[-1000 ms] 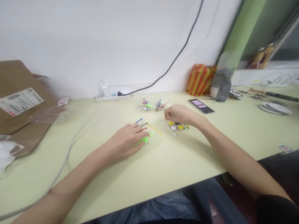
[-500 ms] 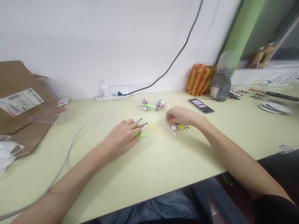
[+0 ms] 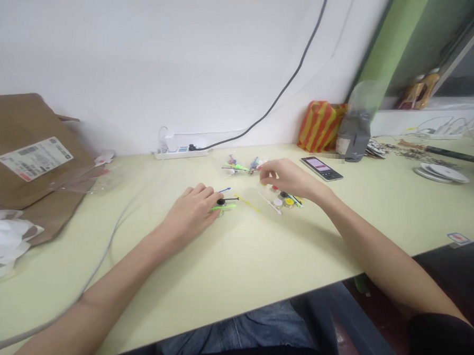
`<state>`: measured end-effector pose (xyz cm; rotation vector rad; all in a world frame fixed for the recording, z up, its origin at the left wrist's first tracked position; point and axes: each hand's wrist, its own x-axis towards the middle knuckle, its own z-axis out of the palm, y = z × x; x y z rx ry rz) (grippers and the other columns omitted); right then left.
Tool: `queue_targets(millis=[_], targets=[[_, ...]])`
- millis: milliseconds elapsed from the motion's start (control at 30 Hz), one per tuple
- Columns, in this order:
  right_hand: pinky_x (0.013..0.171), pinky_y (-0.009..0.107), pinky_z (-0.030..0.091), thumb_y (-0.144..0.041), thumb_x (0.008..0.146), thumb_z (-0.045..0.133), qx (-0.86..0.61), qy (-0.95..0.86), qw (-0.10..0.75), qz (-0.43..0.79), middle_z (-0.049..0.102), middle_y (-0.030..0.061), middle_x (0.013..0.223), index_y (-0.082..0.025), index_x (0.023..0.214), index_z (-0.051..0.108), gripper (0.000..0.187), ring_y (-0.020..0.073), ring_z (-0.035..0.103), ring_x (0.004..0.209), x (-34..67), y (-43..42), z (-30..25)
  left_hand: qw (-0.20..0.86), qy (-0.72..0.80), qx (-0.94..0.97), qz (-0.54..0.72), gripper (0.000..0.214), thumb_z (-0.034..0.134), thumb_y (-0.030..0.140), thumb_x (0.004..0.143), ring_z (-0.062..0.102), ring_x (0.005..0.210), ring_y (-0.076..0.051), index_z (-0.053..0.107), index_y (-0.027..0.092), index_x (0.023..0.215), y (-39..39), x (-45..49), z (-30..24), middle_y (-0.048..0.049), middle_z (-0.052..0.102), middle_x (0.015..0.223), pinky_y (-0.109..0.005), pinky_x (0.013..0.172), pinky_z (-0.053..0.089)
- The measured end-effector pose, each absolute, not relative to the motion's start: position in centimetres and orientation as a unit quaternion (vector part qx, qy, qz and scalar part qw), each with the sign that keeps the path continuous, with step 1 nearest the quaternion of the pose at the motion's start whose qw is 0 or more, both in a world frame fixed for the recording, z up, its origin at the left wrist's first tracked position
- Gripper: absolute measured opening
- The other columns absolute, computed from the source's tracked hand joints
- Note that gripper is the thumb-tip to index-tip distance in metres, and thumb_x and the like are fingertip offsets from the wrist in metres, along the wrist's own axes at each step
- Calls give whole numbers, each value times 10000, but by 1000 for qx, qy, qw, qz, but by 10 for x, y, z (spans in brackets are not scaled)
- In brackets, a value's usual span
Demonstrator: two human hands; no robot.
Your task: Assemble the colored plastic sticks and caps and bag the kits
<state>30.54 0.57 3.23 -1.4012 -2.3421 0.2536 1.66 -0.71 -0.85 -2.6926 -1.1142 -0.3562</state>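
My left hand (image 3: 195, 210) lies low over the table with curled fingers, its fingertips at a black arrow spinner (image 3: 221, 201). Beside those fingers are a light-green arrow (image 3: 228, 206) and a blue arrow (image 3: 225, 189). A yellow arrow (image 3: 248, 202) points away to the right. My right hand (image 3: 287, 176) hovers above a small cluster, thumb and fingers bent together; a bit of yellow shows below the fingertips, too small to name. Under it are a white arrow (image 3: 270, 203), a white disc (image 3: 277, 202), a yellow disc (image 3: 289, 202), a black disc (image 3: 284, 195) and a partly hidden red disc (image 3: 274, 188).
Clear bags of colourful small parts (image 3: 237, 168) lie behind the hands. A phone (image 3: 322, 168), a striped bag (image 3: 321, 126) and a grey bag (image 3: 353, 136) stand right. A power strip (image 3: 181, 152) is by the wall; a brown paper bag (image 3: 27, 150) and grey cable (image 3: 106, 250) are left.
My right hand has lifted slightly up and left, uncovering the red and black discs. My left hand has drawn back a little, and the black spinner's disc now shows at its fingertips.
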Motion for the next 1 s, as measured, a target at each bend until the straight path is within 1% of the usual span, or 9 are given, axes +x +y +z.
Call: queue_targets(millis=[67,133,200,300,400,533,667,900,1000], targets=[[722,250,424,-188,898,607,-418,-870,198,173,731,46,918,-169,860,694,97,160,630,816,297,-2,33,95,-375,-913,-131,247,508,294,968,542,995,-273,615,218,1177,-6,17,-10,-73,643,966,-416,822,427],[711,249,436,-194,896,619,-350,-891,157,243,736,36,880,-168,893,709,94,155,633,788,288,-6,29,82,-368,-915,-144,258,482,313,986,541,991,-270,613,223,1189,-6,18,-10,-72,640,959,-409,825,427],[663,242,418,-164,903,599,-342,-894,125,260,733,30,841,-166,957,717,130,145,626,734,281,-7,22,66,-360,-918,-154,279,436,324,1010,541,991,-263,613,222,1201,-8,20,-9,-74,638,967,-406,837,430],[636,248,362,-109,906,557,-405,-890,129,163,728,43,834,-164,997,719,194,147,608,723,277,-1,11,47,-343,-925,-156,313,384,315,1030,538,1012,-257,620,215,1210,-13,24,-6,-82,629,1020,-411,867,436],[661,260,338,-116,895,572,-433,-888,135,71,736,74,959,-162,960,719,167,167,607,806,280,8,1,24,-303,-941,-148,321,397,270,1021,535,1053,-253,623,240,1247,-22,29,-3,-90,605,1097,-410,897,436],[643,256,310,-151,906,578,-432,-890,131,67,723,68,985,-170,974,712,152,156,588,796,279,14,-9,3,-249,-963,-105,363,412,233,1013,533,1081,-245,606,313,1309,-34,38,-5,-81,582,1158,-408,926,428],[639,250,293,-121,905,551,-420,-893,144,69,700,56,961,-170,920,692,150,150,571,809,273,11,-14,-17,-227,-968,-102,364,396,234,1022,541,1075,-236,630,310,1289,-35,42,-9,-72,597,1142,-413,934,433],[681,253,316,-104,916,513,-425,-884,192,25,653,64,977,-172,870,633,146,165,561,842,284,16,-13,-11,-244,-959,-144,257,429,192,977,560,1072,-243,684,215,994,-26,33,-3,-85,624,1097,-432,944,437],[707,263,332,-98,934,471,-459,-856,238,3,658,57,938,-182,909,612,167,175,562,822,287,17,-7,-5,-274,-943,-190,280,429,161,967,561,1093,-241,627,226,1154,-24,32,-3,-87,621,1156,-421,947,442]])
